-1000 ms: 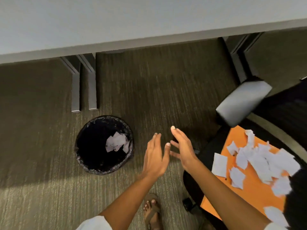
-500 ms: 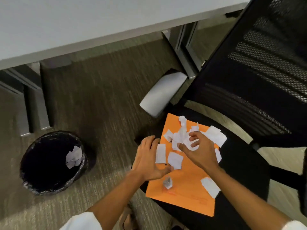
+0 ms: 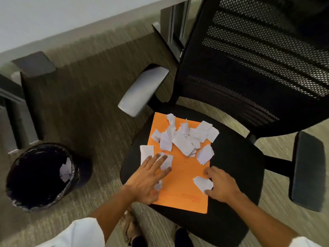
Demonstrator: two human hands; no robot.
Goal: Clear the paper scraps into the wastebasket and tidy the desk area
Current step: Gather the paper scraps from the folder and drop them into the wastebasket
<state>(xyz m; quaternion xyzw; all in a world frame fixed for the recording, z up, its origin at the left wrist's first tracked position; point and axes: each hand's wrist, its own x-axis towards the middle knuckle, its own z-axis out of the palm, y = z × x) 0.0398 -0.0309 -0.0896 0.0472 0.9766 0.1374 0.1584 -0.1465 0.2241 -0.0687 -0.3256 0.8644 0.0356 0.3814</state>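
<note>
An orange folder (image 3: 183,177) lies on the black seat of an office chair (image 3: 235,184). Several white paper scraps (image 3: 183,138) are heaped on its far half. My left hand (image 3: 147,179) lies flat on the folder's left edge, its straight fingers touching a scrap (image 3: 167,162). My right hand (image 3: 220,186) is on the folder's right edge, fingers curled round one scrap (image 3: 203,182). A black-lined wastebasket (image 3: 41,175) stands on the carpet to the left, with a few scraps (image 3: 65,171) inside.
The chair's mesh backrest (image 3: 258,56) rises at the upper right, with armrests at the left (image 3: 142,90) and right (image 3: 308,170). A white desk edge (image 3: 53,22) and its grey legs (image 3: 12,113) run along the top left. My feet show below.
The view has swung right from the wastebasket to the chair. Both hands came down onto the folder; the right hand moved from the scrap pile to a single scrap near the folder's right edge.
</note>
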